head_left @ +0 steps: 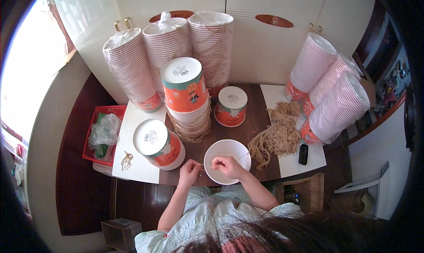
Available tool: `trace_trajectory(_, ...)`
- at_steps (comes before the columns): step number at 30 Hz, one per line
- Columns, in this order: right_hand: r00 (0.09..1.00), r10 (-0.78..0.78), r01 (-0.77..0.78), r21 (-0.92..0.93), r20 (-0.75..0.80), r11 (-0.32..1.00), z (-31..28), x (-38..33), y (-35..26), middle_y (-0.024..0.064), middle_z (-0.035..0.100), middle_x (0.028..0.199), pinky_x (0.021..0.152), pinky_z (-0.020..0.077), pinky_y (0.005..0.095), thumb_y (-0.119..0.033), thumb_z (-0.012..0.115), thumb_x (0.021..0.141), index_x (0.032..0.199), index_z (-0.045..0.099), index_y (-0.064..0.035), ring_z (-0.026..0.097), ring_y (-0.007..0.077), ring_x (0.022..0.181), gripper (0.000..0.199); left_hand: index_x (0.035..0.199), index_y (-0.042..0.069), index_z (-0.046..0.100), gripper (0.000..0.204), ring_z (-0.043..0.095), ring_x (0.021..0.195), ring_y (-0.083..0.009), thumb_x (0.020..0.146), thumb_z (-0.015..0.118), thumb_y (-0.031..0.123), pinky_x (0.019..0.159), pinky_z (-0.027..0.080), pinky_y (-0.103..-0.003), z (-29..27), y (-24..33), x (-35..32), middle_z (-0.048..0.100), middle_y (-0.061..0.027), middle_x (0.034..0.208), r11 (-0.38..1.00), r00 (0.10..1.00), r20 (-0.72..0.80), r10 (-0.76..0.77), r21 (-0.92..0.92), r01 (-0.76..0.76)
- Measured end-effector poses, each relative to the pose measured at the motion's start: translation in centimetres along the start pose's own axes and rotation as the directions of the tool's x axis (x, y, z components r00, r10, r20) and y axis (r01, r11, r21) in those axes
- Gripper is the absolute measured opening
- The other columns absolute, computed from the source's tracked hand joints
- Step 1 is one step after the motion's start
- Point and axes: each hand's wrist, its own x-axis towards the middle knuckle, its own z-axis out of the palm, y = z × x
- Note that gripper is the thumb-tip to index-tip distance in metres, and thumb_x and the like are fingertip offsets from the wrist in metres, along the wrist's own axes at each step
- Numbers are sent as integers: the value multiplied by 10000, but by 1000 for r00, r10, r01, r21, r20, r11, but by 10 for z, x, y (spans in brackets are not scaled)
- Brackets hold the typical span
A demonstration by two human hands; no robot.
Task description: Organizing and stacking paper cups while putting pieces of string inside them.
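Though taut, string (208, 166) between hands.

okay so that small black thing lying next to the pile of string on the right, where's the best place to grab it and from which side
Pinch the small black thing across its narrow width, at mid-length, coming from above. It lies flat on the white sheet, long axis pointing away from the person, with the string pile close on its left.

A pale mint garment with a faint print is being worn; its short sleeves are leaving both forearms bare. Dark hair is being shown at the lower edge.
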Motion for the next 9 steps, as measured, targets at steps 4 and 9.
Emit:
trace_trajectory(4, 998, 43, -42, -41, 36, 998, -3, 1, -2, -22, 522, 691, 593, 392, 196, -41, 555, 800, 778, 534, -15, 464, 43, 657, 40, 863, 43, 568, 111, 547, 743, -187, 767, 574, 98, 685, 427, -296, -1, 30, -7, 593, -72, 806, 894, 986, -29, 167, 427, -138)
trace_trajectory(9, 998, 33, -27, -101, 56, 994, -7, 4, -12, -10, 529, 703, 609, 408, 210, -78, 557, 815, 805, 538, -27, 471, 49, 671, 55, 945, 96, 578, 250, 494, 936, -277, 706, 622, 152, 811, 378, -374, 3, 82, -12, 569, -81, 984, 590, 811, 270, 519, 574, -568)
